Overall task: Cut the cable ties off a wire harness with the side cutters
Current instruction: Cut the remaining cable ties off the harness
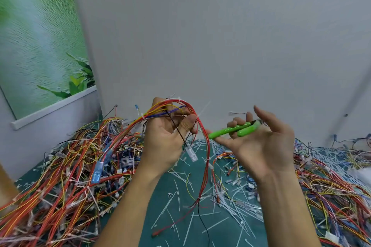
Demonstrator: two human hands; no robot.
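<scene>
A person's two bare hands are raised above a dark green cutting mat [166, 216], seen from a camera worn on the head. The left hand [166, 136] has its fingers and thumb curled around a harness [172, 105] of thin red, yellow and blue wires, held up at the centre of the view. The wires arch over the fingers and hang down to the mat. A white plastic cable tie [198, 116] circles the harness just beside the left thumb, its loose tail sticking up to the right.

The right hand [261, 146], palm towards the camera, holds a pair of bright-green-handled side cutters [234, 130] across its fingers. Two fingers curl over the handles while the index finger stands straight. The handles point left, their ends near the hanging wires. The dark tip points right, and it is too small to tell whether the blades are parted.

Short white cut ties [180, 196] litter the mat. A tangled left heap of coloured wires [70, 166] lies on one side, and a right heap [331, 182] on the other. Behind them is a plain white wall [220, 36], with a hanging poster of green leaves [40, 36] at the left.
</scene>
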